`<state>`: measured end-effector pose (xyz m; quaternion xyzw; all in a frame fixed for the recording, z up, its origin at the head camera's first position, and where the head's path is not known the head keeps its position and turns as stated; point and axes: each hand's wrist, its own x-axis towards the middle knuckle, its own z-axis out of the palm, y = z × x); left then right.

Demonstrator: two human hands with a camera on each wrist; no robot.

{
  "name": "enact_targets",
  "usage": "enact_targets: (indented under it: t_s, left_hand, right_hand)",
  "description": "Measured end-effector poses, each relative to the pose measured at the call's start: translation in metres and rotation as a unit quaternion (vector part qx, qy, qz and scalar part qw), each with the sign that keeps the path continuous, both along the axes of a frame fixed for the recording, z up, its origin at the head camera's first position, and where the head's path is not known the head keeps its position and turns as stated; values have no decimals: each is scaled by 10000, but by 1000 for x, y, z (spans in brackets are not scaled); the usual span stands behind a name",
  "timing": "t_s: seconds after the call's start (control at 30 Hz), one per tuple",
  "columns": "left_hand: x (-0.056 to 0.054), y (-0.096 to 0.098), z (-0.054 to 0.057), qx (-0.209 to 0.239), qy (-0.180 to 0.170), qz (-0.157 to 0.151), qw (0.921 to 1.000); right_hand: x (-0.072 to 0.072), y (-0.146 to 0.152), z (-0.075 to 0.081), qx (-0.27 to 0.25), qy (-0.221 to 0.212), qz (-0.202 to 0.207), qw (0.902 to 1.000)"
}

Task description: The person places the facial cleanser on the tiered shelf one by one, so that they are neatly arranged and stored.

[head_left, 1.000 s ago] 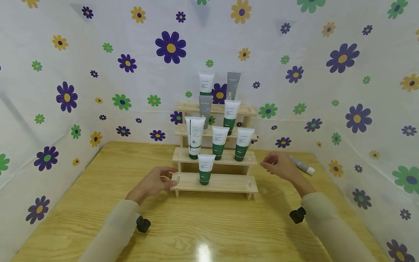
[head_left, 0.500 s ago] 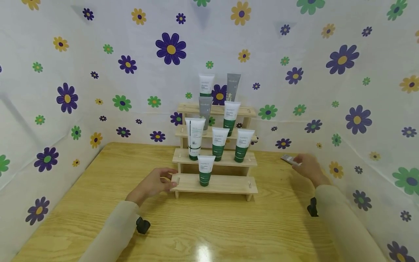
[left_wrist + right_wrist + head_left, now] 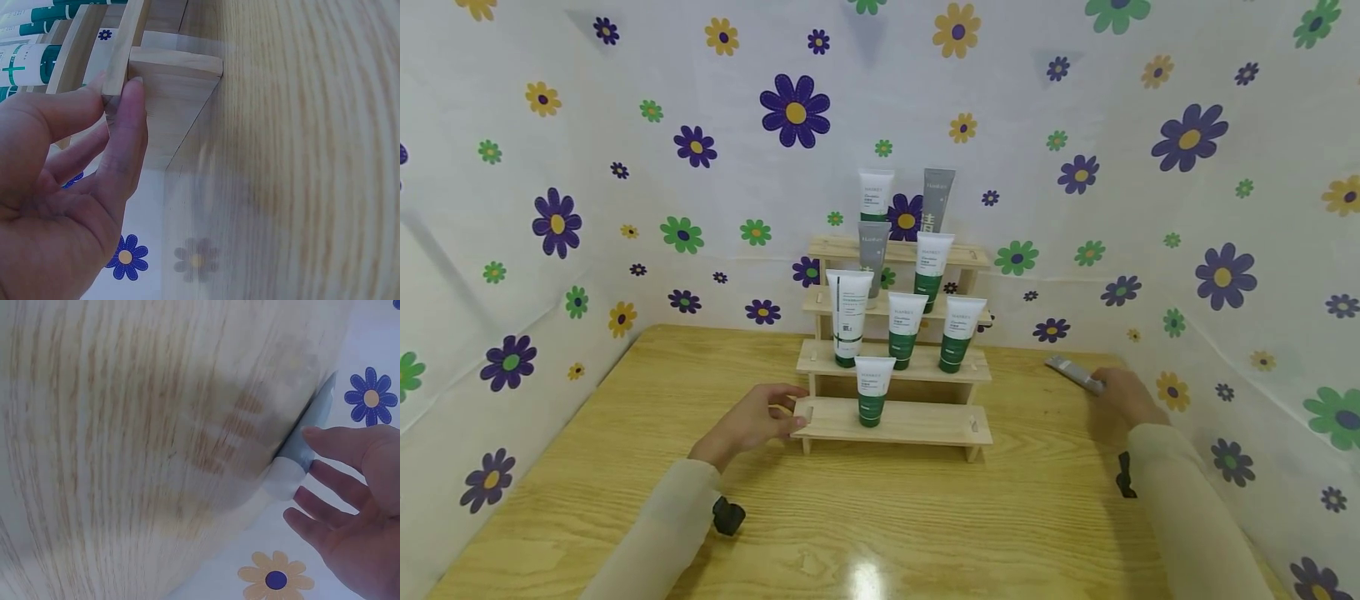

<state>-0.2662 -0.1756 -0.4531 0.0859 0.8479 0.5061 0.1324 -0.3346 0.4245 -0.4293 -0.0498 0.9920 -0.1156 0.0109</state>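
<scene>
My left hand (image 3: 748,427) pinches the left end of the lowest shelf of a wooden stepped display stand (image 3: 932,423). The left wrist view shows thumb and fingers on either side of that shelf board (image 3: 122,65). Far to the right, my right hand (image 3: 1126,397) holds a grey squeeze tube (image 3: 1072,372) near its capped end. In the right wrist view the thumb lies on the grey tube and the fingers are by its white cap (image 3: 287,477). One small white-and-green tube (image 3: 871,396) stands cap-down on the lowest shelf, left of its middle.
Higher shelves bear more upright tubes: a tall white one (image 3: 847,312), small white-and-green ones (image 3: 961,333), and grey ones (image 3: 937,198). The stand is on a wood-grain table (image 3: 865,508). Flower-patterned cloth (image 3: 700,75) encloses the back and sides.
My right hand has moved right, from beside the stand to the grey tube, and then along it to its cap end. The tube has shifted slightly left. My left hand stays put.
</scene>
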Motion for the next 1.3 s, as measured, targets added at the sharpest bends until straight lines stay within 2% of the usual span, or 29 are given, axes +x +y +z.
enact_targets:
  t_s: [0.33, 0.47, 0.67, 0.77, 1.07, 1.3]
  left_hand:
    - [-1, -1, 0, -20, 59, -31, 10000]
    - [-1, -1, 1, -13, 41, -40, 10000]
    - [-1, -1, 1, -33, 9, -3, 10000]
    - [-1, 0, 0, -24, 4, 0, 10000]
    - [-1, 0, 1, -24, -16, 0, 10000]
    - [0, 0, 1, -39, -17, -15, 10000]
  right_hand:
    - [8, -2, 2, -268, -223, -261, 9991]
    - [7, -3, -1, -214, -224, -309, 9990]
    - [6, -7, -2, 240, 145, 183, 9994]
    - [6, -9, -1, 370, 89, 243, 9990]
    - [4, -3, -3, 42, -313, 216, 9993]
    - [2, -7, 3, -273, -328, 601, 9973]
